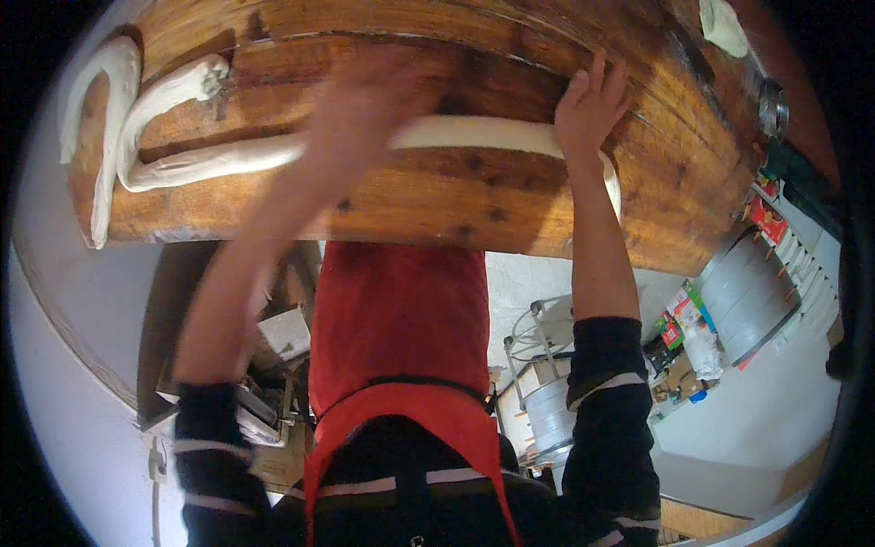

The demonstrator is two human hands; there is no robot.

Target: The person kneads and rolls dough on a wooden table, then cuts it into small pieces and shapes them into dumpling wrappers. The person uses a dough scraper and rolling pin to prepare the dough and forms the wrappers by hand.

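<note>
A long rope of pale dough (478, 133) runs across a wooden table (437, 198); its left part bends back up to a rough end. Beside it at the far left lies another folded strip of dough (116, 102), one end hanging at the table's edge. My left hand (369, 102) is blurred, over the middle of the rope; its fingers are not distinct. My right hand (593, 109) is at the rope's right part with fingers spread, the wrist over the dough, which shows again beside the forearm. Whether either palm presses on the dough cannot be told.
A pale piece of dough or cloth (723, 27) is at the far right corner. Near the table's right side are a metal ring-shaped item (774, 109) and a large metal drum (748, 301). Below stand a wire-framed rack (540, 342) and, at left, a white box (285, 334).
</note>
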